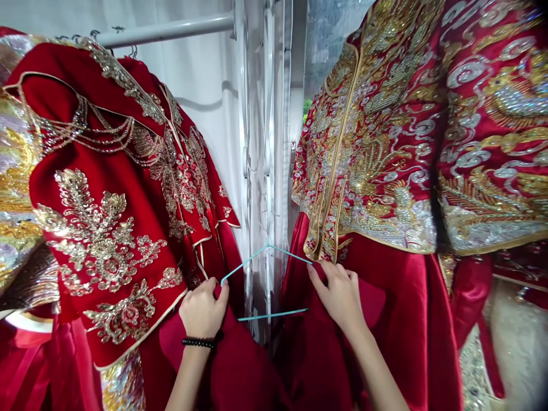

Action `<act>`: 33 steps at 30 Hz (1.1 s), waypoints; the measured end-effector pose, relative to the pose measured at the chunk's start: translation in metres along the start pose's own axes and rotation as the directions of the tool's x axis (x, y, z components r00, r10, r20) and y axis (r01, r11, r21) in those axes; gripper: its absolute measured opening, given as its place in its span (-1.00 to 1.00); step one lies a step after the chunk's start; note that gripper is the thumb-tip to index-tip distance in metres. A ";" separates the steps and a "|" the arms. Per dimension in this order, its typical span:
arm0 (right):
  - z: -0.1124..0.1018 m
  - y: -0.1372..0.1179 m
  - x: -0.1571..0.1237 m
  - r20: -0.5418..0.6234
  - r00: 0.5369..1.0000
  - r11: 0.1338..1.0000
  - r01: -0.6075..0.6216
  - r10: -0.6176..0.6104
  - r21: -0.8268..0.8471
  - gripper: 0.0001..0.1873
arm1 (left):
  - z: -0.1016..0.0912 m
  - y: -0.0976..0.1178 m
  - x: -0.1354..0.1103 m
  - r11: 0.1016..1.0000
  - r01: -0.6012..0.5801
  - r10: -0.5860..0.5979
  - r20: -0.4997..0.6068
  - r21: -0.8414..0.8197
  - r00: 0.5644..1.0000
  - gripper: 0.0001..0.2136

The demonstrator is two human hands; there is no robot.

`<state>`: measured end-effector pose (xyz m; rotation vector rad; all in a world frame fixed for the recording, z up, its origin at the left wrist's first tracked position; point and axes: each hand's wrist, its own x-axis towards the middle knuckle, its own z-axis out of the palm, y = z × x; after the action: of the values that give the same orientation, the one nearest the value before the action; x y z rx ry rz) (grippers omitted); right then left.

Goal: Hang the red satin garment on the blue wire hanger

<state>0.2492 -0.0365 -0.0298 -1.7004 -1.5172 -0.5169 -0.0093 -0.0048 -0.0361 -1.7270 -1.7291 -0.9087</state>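
A thin light-blue wire hanger (274, 315) is held upright in front of me, its metal hook pointing up. My left hand (203, 308), with a black beaded bracelet at the wrist, is closed at the hanger's left corner. My right hand (340, 294) pinches near the right shoulder of the hanger, thumb against the wire. A plain dark red garment (248, 365) hangs from both hands around the hanger. Its lower part runs out of view, and the fingertips of both hands are partly hidden behind cloth.
To the left hangs a red jacket (149, 148) with silver beading, below a white rail (171, 31). A red jacket (377, 142) with dense gold embroidery hangs close on the right, above a red satin skirt (398, 308). White metal uprights (244, 114) stand behind the hanger.
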 end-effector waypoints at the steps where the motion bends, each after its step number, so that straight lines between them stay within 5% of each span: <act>1: 0.001 0.002 0.002 0.004 1.000 1.000 0.009 -0.009 0.021 -0.57 | -0.002 0.002 -0.002 1.000 0.005 -0.005 -0.010 0.012 1.000 -0.69; 7: 0.008 0.006 0.003 -0.008 1.000 0.998 0.027 -0.026 0.050 -0.56 | 0.001 0.000 -0.001 1.000 -0.013 0.013 0.005 -0.003 1.000 -0.70; 15: 0.007 -0.014 -0.007 -0.124 0.992 0.991 -0.040 0.024 -0.129 -0.60 | 0.028 -0.012 0.022 0.986 -0.062 0.077 0.097 -0.155 0.992 -0.71; 21: 0.008 -0.014 -0.007 -0.181 0.983 0.982 -0.022 -0.012 -0.188 -0.60 | 0.030 -0.010 0.020 0.983 -0.057 0.069 0.064 -0.174 0.996 -0.70; 33: 0.007 -0.004 -0.004 -0.017 1.000 0.995 0.019 -0.021 -0.099 -0.66 | 0.014 -0.010 0.015 0.984 -0.070 0.097 0.162 -0.162 0.982 -0.81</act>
<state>0.2436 -0.0341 -0.0360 -1.7520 -1.5196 -0.6253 -0.0186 0.0157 -0.0341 -2.0155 -1.7148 -0.9022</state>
